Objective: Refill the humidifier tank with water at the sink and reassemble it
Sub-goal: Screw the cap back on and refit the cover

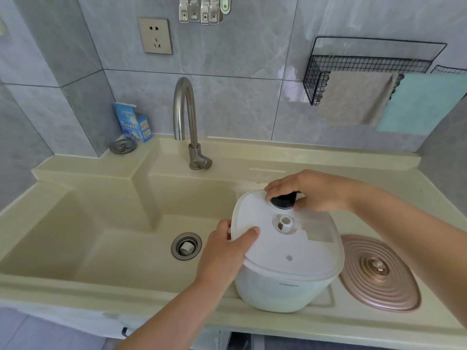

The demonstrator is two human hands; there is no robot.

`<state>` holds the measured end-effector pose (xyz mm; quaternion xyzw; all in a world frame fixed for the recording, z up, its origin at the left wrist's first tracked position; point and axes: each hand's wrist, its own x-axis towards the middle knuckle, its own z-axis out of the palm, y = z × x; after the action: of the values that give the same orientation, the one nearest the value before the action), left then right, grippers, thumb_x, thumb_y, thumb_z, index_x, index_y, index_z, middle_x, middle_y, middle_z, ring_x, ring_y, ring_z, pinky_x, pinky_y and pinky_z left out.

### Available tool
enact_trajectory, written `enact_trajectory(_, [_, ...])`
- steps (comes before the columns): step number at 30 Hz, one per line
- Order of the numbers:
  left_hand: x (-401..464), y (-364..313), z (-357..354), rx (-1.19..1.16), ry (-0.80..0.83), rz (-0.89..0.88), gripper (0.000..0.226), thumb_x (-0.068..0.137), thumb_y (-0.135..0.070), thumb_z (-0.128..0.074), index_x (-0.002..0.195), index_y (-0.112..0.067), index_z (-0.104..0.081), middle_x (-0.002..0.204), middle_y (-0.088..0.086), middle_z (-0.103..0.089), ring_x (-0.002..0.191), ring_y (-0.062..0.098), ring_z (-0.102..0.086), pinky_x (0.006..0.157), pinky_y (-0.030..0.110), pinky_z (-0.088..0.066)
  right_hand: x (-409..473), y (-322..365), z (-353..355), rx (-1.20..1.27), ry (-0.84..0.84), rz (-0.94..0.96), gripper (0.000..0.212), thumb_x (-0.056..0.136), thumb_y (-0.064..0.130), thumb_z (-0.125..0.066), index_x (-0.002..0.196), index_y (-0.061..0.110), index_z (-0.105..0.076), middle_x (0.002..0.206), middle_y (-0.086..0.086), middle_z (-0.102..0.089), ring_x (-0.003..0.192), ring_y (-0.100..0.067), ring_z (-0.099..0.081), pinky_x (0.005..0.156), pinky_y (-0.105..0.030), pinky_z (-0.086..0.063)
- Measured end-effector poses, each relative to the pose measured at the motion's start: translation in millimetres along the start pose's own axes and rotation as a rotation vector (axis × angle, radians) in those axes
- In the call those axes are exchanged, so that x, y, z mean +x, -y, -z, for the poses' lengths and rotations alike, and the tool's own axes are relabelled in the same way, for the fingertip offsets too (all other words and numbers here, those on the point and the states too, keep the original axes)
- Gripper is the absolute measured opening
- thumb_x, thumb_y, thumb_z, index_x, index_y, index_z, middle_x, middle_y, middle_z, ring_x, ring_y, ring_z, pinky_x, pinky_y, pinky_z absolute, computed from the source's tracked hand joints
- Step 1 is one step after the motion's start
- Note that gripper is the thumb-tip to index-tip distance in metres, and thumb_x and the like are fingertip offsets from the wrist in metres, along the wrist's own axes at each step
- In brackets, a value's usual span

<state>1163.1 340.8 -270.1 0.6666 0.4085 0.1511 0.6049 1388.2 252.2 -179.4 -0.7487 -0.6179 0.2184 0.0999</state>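
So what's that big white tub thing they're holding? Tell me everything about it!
The white tank looks like smooth, slightly see-through plastic with rounded corners. It stands upside down on the counter at the sink's right edge; the printed name on its side reads inverted. Its flat face points up, with a black cap, a short white spout and a tiny hole. The left hand steadies its edge; the right hand has a grip on the cap.
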Motion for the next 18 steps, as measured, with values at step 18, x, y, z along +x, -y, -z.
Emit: enact_trajectory(18, [-5.1,-5.3,0.4,0.023,0.017,0.033,0.050,0.056,-0.072,-0.064,0.095,-0.041,-0.058,0.104,-0.005,-0.070,0.092,0.013,-0.069,0.089,0.046,-0.055,-1.3,6.8,1.9,-0.148,-0.035,-0.031,0.054,0.086,0.017,-0.070,0.136,0.029,-0.056,0.127,0.017,-0.055,0.120,-0.012,-0.051,0.104,-0.034,-0.041])
